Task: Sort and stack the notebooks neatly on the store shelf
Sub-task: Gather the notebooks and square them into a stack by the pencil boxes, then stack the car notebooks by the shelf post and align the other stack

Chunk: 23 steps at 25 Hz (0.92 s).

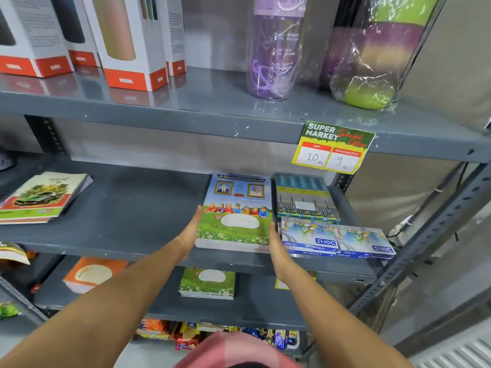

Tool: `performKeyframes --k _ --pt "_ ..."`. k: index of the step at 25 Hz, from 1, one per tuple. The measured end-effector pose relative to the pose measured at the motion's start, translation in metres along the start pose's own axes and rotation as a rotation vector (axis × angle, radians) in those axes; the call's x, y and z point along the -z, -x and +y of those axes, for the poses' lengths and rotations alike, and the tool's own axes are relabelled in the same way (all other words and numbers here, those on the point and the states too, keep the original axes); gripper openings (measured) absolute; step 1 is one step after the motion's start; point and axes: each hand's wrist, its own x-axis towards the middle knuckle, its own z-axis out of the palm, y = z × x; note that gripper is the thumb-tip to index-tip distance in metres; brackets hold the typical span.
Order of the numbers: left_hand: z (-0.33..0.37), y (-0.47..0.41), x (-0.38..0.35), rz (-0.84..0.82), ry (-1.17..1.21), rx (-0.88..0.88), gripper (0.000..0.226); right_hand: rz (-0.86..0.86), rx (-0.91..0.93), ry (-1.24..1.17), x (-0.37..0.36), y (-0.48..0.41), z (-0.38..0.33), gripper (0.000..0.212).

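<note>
Both hands make the grip: the left hand (189,236) lies flat against the left edge of the notebook stack (235,213) and the right hand (277,249) against its right edge, fingers straight, pressing it between open palms. That stack sits on the middle shelf (132,208), just left of the crayon boxes (336,241). Well to its left lies a car-cover notebook pile (39,199). Below it, on the lower shelf, rests another green-cover stack (207,284).

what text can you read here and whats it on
"SUPER MARKET", "MRP 10 Rs", "Discounted Price 9 Rs": price tag on the upper shelf edge.
"DOMS", "OIL PASTELS", upside down: pastel boxes.
Notebook stack cover script, purple bottle print, orange box label: too small or blurred to read.
</note>
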Motion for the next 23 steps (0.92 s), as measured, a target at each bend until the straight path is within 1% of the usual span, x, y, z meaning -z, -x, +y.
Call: performKeyframes --k 2,4,7,10,12,14,17,21,23 --pt "0.005 0.004 0.001 -0.007 -0.017 0.036 0.093 -0.003 -0.001 0.028 0.003 0.001 -0.005 0.083" --pt "0.011 0.014 0.0 -0.015 -0.092 0.074 0.097 0.083 0.049 0.119 0.001 0.004 -0.011 0.082" --pt "0.017 0.036 0.008 0.015 -0.202 0.079 0.095 0.317 0.311 0.338 -0.016 0.017 -0.012 0.074" --pt "0.015 0.063 0.047 0.107 -0.263 0.033 0.087 0.438 0.498 0.521 -0.047 0.032 -0.009 0.064" --pt "0.011 0.079 0.085 0.206 -0.329 -0.025 0.084 0.422 0.562 0.652 -0.077 0.039 -0.008 0.063" --pt "0.006 0.094 0.129 0.297 -0.389 -0.072 0.078 0.354 0.596 0.761 -0.114 0.046 -0.007 0.07" --pt "0.001 0.108 0.192 0.351 -0.435 -0.127 0.077 0.278 0.645 0.767 -0.166 0.053 -0.009 0.081" --pt "0.006 0.113 0.271 0.399 -0.434 -0.27 0.091 0.18 0.684 0.762 -0.242 0.05 -0.029 0.087" --pt "0.013 0.106 0.301 0.433 -0.568 -0.293 0.104 0.114 0.716 0.764 -0.281 0.044 -0.044 0.091"
